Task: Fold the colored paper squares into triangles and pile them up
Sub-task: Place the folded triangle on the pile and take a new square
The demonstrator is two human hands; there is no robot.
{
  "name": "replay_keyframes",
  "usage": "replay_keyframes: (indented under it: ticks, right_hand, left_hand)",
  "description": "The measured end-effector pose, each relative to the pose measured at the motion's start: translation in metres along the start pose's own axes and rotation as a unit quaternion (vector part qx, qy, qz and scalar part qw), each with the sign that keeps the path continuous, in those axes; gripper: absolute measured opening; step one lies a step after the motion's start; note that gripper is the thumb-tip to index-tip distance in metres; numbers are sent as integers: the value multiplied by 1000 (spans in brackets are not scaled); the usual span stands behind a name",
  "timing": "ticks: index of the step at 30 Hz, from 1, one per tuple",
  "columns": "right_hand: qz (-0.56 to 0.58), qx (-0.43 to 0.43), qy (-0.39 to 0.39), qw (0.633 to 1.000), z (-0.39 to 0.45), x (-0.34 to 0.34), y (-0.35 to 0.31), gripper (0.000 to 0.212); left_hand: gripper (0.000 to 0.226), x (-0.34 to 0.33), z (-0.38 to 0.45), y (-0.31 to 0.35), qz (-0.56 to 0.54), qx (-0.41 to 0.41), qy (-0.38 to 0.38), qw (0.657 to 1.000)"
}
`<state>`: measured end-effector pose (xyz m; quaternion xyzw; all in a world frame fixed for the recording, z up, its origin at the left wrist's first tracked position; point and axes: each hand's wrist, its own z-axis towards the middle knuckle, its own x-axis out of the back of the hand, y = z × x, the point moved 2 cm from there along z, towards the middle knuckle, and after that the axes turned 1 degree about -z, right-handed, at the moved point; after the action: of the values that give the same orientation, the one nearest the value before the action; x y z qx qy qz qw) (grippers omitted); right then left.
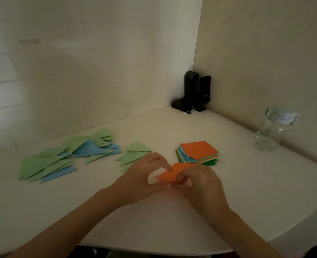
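1. As I look down from the head camera, I see two bare hands meeting over a pale bench (172,131) set into the corner of a room.
2. The left hand (144,174) and the right hand (200,180) both hold one orange paper sheet (169,174) just above the bench, near its front middle.
3. The left grip is clamped on the sheet: fingers curl over its left part and the thumb sits below it.
4. The right grip is clamped on it too, with fingertips pinching the sheet's right side; the sheet bends upward between the two hands.
5. Just behind the hands, slightly right, lies a stack of paper squares (198,151), an orange one on top, with blue, light green and dark green edges showing beneath.
6. To the left of the hands, touching the left hand's outline from my view, sits a small pile of green triangles (135,151).
7. Further left, a wider spread of folded triangles (64,155), green and blue, lies overlapped across the bench toward the back wall.
8. In the far corner stand two black speakers (196,90) with a tangle of cable at their base.
9. At the right, near the side wall, stands a clear glass jar (273,131) with a pale lid.
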<state>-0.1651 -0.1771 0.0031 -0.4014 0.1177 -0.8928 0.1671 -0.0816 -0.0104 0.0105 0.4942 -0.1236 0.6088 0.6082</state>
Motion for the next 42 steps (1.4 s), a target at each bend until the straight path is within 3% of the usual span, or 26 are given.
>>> replay_keyframes:
  ticks: [3,7,11,14,18,25,30,34,38,42]
  right_hand:
    - [-9,-29,-91,995,-17,-15,0,24]
    - [116,-48,-174,977,-25,-21,8,31]
    - [158,-54,-190,967,-26,-13,14,17]
    - [151,-58,-180,970,-26,-13,14,27]
    - [133,-67,-168,974,-23,-17,14,14]
    - [124,-77,-217,965,-22,-14,15,15]
    - [140,-132,-226,955,-13,-14,13,20]
    - [143,-177,-262,938,-6,-15,14,22]
    - [152,-161,-302,927,-8,-10,20,22]
    - [164,-163,-293,928,-8,-10,15,13]
  left_hand:
    - [32,-15,-18,-5,-1,3,-74,997]
    - [31,-21,-29,-5,15,34,-51,998]
    - [28,-24,-32,-3,2,65,-7,998]
    - [29,-27,-32,-1,-17,86,23,996]
    - [27,-29,-32,1,-35,114,41,992]
    - [15,-29,-37,-1,-55,139,9,989]
    - [13,-29,-31,-2,-91,185,4,979]
    - [22,-28,-25,-6,-113,200,-5,973]
    - [27,-25,-28,-9,-133,209,-24,969]
    - [27,-24,-29,-6,-108,200,-25,974]
